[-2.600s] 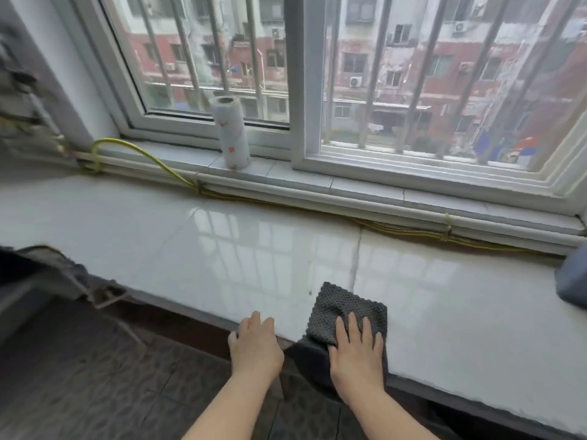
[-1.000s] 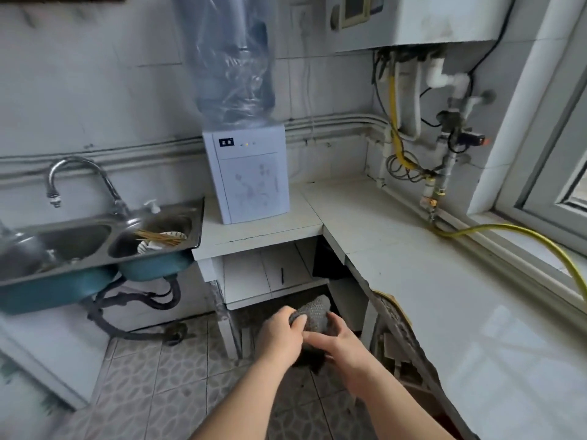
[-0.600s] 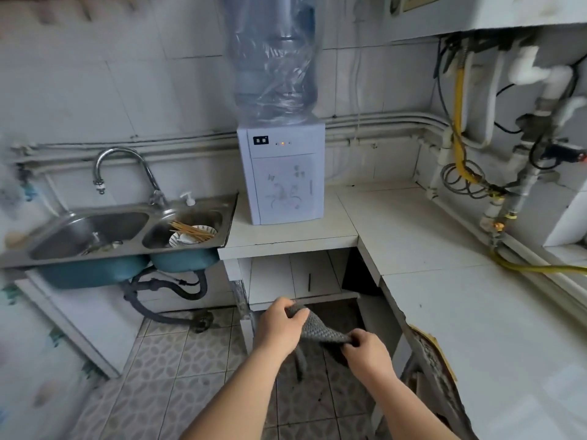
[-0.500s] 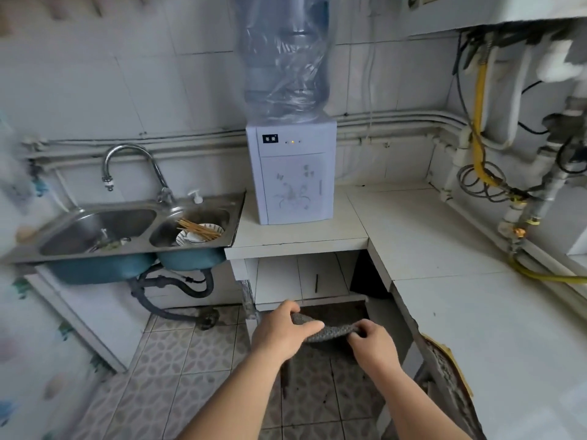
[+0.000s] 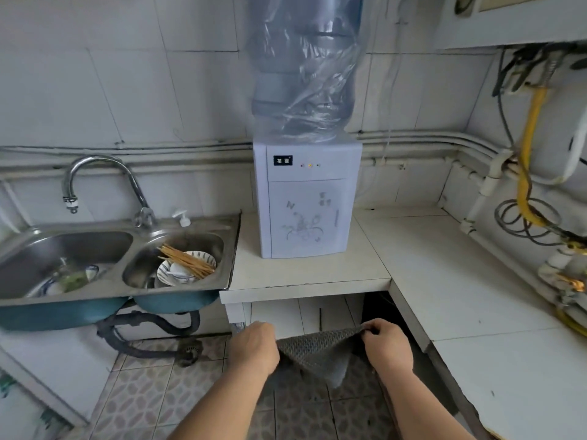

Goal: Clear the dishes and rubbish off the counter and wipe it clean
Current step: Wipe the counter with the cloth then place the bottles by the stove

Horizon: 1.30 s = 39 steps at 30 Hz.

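A grey textured cloth [image 5: 317, 354] hangs stretched between both hands above the tiled floor, in front of the counter. My left hand [image 5: 254, 347] grips its left edge and my right hand [image 5: 386, 347] pinches its right corner. The white L-shaped counter [image 5: 444, 281] runs along the back wall and down the right side. A double steel sink [image 5: 120, 290] at the left holds a patterned bowl [image 5: 185, 272] with a spoon and wooden chopsticks [image 5: 185, 260] in its right basin, and more dishes with food scraps [image 5: 71, 279] in its left basin.
A white water dispenser [image 5: 306, 201] with a plastic-wrapped bottle stands on the counter by the sink. A tap [image 5: 101, 182] and a soap pump [image 5: 184, 219] sit behind the basins. Pipes, coiled wire and a yellow hose [image 5: 527, 173] crowd the right wall.
I have turned from the window counter to the sink corner. The cloth left the counter and was bunched in both hands; now the hands have drawn apart and spread it out.
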Motion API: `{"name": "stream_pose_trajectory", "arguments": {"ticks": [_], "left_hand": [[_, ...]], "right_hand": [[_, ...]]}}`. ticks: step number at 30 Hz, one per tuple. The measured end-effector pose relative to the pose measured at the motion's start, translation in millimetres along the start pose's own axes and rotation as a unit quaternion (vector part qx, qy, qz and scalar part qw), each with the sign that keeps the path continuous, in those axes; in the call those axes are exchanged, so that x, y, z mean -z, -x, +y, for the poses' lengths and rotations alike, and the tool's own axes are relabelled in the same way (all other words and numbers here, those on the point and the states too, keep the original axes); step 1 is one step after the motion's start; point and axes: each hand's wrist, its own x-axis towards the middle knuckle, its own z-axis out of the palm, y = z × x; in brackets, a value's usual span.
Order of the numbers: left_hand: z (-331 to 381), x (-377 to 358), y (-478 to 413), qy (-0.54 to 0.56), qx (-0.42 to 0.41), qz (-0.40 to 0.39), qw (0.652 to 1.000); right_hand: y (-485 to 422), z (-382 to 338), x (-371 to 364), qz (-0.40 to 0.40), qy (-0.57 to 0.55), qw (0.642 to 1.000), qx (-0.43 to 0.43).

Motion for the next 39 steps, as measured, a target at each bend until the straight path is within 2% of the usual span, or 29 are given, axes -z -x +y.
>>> {"name": "stream_pose_trajectory", "arguments": {"ticks": [3, 7, 11, 13, 15, 19, 21, 22, 24, 26, 27, 29, 31, 34, 39], "left_hand": [[-14.9, 15.1, -35.5, -0.005, 0.025, 0.030, 0.999], [-21.9, 35.7, -80.0, 0.076, 0.026, 0.071, 0.994], [-13.9, 48.3, -103.0, 0.151, 0.022, 0.100, 0.983], [-6.9, 53.3, -120.7, 0.184, 0.029, 0.112, 0.976], [2.3, 57.7, -133.9, 0.214, 0.046, 0.109, 0.970], [16.0, 60.8, -160.4, 0.273, 0.081, 0.112, 0.952], [24.7, 63.4, -180.0, 0.296, 0.084, 0.118, 0.944], [29.5, 63.6, -188.3, 0.298, 0.077, 0.110, 0.945], [38.3, 59.3, -198.0, 0.263, 0.042, 0.062, 0.962], [52.4, 46.2, -207.8, 0.188, -0.006, -0.006, 0.982], [58.4, 40.7, -208.4, 0.159, -0.021, -0.038, 0.986], [71.5, 29.4, -210.6, 0.113, -0.026, -0.102, 0.988], [81.2, 20.5, -212.4, 0.064, -0.021, -0.163, 0.984], [88.0, 14.7, -215.6, 0.010, -0.005, -0.203, 0.979], [93.5, 13.6, -225.3, -0.007, 0.017, -0.189, 0.982]], "right_hand": [[-20.3, -17.9, -6.5, 0.019, 0.067, 0.998, 0.002], [-49.5, -36.4, -11.0, 0.046, 0.125, 0.991, 0.000], [-75.5, -51.3, -8.4, 0.047, 0.104, 0.993, -0.034], [-95.7, -58.4, -9.0, 0.025, 0.036, 0.997, -0.060], [-115.3, -63.4, -9.1, 0.005, -0.088, 0.990, -0.110], [-151.5, -72.2, -14.9, -0.029, -0.347, 0.909, -0.228], [-175.5, -76.9, -22.9, -0.044, -0.390, 0.889, -0.234], [-185.0, -79.3, -28.1, -0.053, -0.391, 0.894, -0.214], [-192.8, -84.8, -38.1, -0.077, -0.330, 0.931, -0.134], [-201.6, -83.3, -50.1, -0.139, -0.160, 0.977, -0.027], [-204.2, -80.8, -56.4, -0.176, -0.046, 0.983, 0.021], [-210.4, -72.3, -69.7, -0.229, 0.170, 0.954, 0.090], [-214.0, -64.0, -80.3, -0.257, 0.304, 0.908, 0.129], [-217.3, -63.0, -86.9, -0.263, 0.350, 0.889, 0.134], [-229.6, -63.0, -76.5, -0.271, 0.282, 0.911, 0.128]]}}
